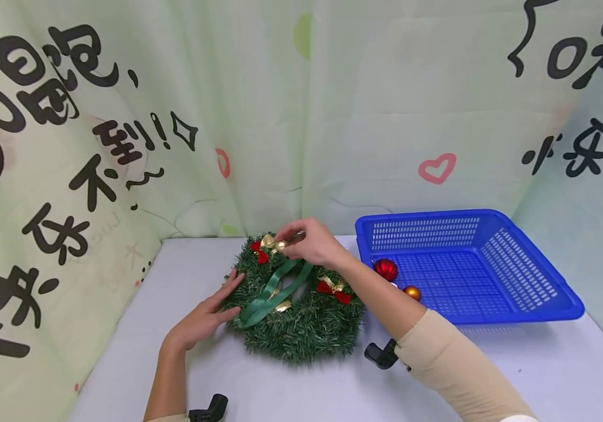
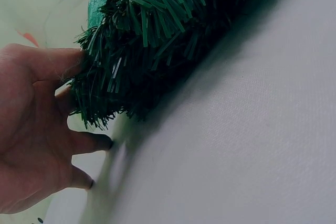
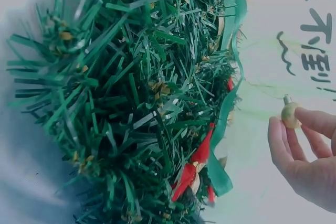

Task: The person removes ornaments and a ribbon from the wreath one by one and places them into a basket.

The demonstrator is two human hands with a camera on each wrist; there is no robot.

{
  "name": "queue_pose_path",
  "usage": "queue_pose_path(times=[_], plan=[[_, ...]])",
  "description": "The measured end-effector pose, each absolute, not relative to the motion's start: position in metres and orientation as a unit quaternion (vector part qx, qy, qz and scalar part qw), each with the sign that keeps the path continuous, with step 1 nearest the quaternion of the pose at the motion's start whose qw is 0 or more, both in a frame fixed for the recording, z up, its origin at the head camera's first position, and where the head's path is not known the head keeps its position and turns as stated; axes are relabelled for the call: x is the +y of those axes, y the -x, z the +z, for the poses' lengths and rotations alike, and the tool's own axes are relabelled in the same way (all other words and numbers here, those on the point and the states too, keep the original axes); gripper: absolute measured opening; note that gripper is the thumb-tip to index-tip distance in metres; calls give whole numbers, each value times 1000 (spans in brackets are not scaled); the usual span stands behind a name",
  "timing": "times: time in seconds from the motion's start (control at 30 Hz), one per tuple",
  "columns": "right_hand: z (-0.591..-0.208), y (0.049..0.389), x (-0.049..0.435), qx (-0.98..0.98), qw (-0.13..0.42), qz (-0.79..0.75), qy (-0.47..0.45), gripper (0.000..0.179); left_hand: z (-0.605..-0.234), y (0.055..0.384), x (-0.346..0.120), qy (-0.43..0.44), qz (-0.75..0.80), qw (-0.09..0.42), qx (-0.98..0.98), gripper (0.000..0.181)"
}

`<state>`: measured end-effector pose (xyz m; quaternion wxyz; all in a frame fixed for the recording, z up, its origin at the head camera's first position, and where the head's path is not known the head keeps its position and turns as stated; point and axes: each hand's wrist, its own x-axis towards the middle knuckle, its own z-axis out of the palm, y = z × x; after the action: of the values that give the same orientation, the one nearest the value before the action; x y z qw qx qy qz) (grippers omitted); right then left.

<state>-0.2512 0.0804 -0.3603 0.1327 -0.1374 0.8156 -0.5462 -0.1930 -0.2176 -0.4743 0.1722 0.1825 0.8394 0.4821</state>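
Note:
A green wreath [image 1: 301,331] lies on the table with a green ribbon loop [image 1: 275,293] across it. Red and gold bows [image 1: 335,290] decorate it. At its left side, my left hand [image 1: 203,319] rests with spread, fairly straight fingers against the edge; in the left wrist view, two lower fingers [image 2: 92,141] reach down beside the wreath. Above the wreath's far part, my right hand [image 1: 309,243] pinches a small gold ball ornament [image 3: 290,115] between thumb and fingertips. In the right wrist view the ball's small top cap points upward, and the hand is apart from the branches.
A blue plastic basket [image 1: 470,214] stands at the right, close to the right forearm. In its left part lie a red ball ornament [image 1: 386,269] and an orange-gold ball [image 1: 412,292]. Printed curtains [image 1: 375,117] enclose the white table [image 1: 122,363] at the back and sides.

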Motion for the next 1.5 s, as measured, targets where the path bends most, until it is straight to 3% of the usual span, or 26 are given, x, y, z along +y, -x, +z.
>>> queue_pose_path(times=[0.67, 1.5], plan=[[-349, 223, 126, 804, 104, -564, 159, 29, -476, 194, -218, -183, 486, 173, 837, 74], [-352, 191, 194, 813, 53, -571, 104, 32, -476, 193, -218, -185, 479, 170, 841, 74]])
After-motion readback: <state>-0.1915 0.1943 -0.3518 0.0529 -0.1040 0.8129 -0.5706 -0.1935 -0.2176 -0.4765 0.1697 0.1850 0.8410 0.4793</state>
